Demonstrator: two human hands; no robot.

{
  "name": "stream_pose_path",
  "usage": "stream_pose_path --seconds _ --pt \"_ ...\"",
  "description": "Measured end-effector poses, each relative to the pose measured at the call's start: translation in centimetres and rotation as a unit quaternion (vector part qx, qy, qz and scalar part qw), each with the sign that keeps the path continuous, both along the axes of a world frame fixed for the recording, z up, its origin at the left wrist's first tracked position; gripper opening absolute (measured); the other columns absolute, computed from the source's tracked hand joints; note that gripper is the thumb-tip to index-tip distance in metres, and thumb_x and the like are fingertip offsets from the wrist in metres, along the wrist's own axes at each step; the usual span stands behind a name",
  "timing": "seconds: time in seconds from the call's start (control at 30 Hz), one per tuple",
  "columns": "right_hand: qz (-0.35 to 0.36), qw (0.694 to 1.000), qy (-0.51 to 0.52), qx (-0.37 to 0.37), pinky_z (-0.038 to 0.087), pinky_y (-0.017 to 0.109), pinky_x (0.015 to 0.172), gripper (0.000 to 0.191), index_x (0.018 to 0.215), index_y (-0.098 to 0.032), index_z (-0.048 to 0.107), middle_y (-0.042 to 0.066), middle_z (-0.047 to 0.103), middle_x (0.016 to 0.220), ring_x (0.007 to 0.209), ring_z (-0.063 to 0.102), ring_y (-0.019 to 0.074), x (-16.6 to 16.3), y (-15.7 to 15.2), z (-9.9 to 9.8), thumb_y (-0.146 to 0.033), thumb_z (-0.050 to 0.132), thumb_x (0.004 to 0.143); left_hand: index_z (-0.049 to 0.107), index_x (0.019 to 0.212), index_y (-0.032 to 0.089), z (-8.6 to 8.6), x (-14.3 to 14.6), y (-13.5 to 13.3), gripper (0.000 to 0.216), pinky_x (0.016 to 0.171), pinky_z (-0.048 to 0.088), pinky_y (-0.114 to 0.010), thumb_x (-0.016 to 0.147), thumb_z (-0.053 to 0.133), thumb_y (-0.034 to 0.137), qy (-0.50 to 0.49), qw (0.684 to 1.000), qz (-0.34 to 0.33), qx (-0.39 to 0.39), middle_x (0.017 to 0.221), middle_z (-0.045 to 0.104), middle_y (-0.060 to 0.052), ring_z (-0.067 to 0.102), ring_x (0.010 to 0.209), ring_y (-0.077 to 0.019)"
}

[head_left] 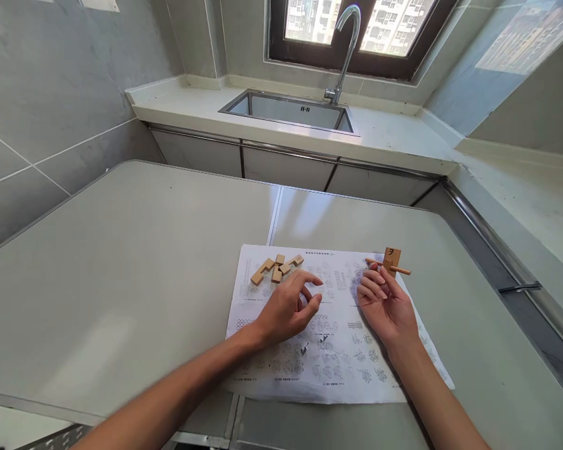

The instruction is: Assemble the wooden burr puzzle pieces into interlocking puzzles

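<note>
Wooden block with 1 peg point(390, 261) pinched in right hand point(387, 306); left hand point(291, 309) half-curled, empty, near 4 blocks point(276, 269).

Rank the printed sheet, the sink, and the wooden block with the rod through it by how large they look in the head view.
1. The printed sheet, largest by far, though it lies nearest the camera.
2. The sink, smaller in the picture but farther off, so its true size is unsure.
3. The wooden block with the rod, at the right hand's fingertips, smallest.

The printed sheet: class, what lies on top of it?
On the printed sheet lie a cluster of wooden blocks and, by the right hand, a wooden block with a peg. Both hands, including the left hand, cover parts of the print.
</note>
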State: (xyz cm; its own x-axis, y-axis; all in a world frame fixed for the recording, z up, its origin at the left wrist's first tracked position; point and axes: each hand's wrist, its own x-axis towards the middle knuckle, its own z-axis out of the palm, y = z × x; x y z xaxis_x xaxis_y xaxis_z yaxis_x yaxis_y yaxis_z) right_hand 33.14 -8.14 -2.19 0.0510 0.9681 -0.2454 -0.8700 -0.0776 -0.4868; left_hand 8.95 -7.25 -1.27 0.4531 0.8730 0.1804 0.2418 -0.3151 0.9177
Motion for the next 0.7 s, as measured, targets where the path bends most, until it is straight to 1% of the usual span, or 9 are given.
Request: stream_pose_path --seconds 0.2,0.37,0.47,0.6,0.7 --pt "0.035 0.999 -0.017 -0.020 0.044 0.013 0.048 0.028 0.097 -0.021 0.058 -0.010 0.043 0.071 0.050 0.037 0.0022 -1.1 -0.1 0.1 -0.013 0.083 0.086 0.064 0.116 0.019 -0.2 -0.1 0.1 0.018 0.063 0.054 -0.028 0.100 0.058 0.027 0.004 1.000 -0.009 0.013 0.113 0.070 -0.008 0.065 0.074 -0.0139" --pt "0.068 0.995 -0.072 -0.025 0.042 0.015 0.047 0.030 0.086 -0.022 0.056 -0.008 0.037 0.071 0.051 0.031 0.0050 -1.7 -0.2 0.4 -0.021 0.086 0.086 0.065 0.112 0.020 -0.2 0.0 0.2 0.015 0.063 0.053 -0.028 0.100 0.057 0.025 0.010 1.000 -0.022 0.018 0.109 0.071 -0.007 0.064 0.071 -0.0133" --pt "0.084 0.991 -0.096 -0.030 0.041 0.017 0.047 0.032 0.082 -0.021 0.055 -0.008 0.036 0.071 0.053 0.028 0.0060 -1.9 -0.2 0.5 -0.023 0.087 0.085 0.065 0.110 0.020 -0.3 0.0 0.1 0.013 0.063 0.053 -0.028 0.100 0.058 0.024 0.012 0.999 -0.029 0.025 0.109 0.072 -0.007 0.064 0.070 -0.0131" --pt "0.099 0.986 -0.132 -0.024 0.040 0.018 0.048 0.034 0.078 -0.021 0.054 -0.006 0.037 0.072 0.055 0.028 0.0074 -2.0 -0.2 0.3 -0.026 0.087 0.085 0.064 0.107 0.020 -0.3 0.0 0.0 0.011 0.065 0.054 -0.028 0.099 0.057 0.020 0.018 0.998 -0.033 0.059 0.109 0.073 -0.007 0.066 0.072 -0.0134" --pt "0.104 0.981 -0.165 -0.019 0.040 0.020 0.049 0.033 0.079 -0.022 0.056 -0.006 0.036 0.072 0.056 0.030 0.0089 -2.0 -0.1 0.1 -0.029 0.088 0.084 0.064 0.107 0.020 -0.4 0.0 -0.1 0.013 0.069 0.055 -0.029 0.099 0.054 0.016 0.026 0.992 -0.031 0.117 0.106 0.074 -0.006 0.067 0.074 -0.0143"
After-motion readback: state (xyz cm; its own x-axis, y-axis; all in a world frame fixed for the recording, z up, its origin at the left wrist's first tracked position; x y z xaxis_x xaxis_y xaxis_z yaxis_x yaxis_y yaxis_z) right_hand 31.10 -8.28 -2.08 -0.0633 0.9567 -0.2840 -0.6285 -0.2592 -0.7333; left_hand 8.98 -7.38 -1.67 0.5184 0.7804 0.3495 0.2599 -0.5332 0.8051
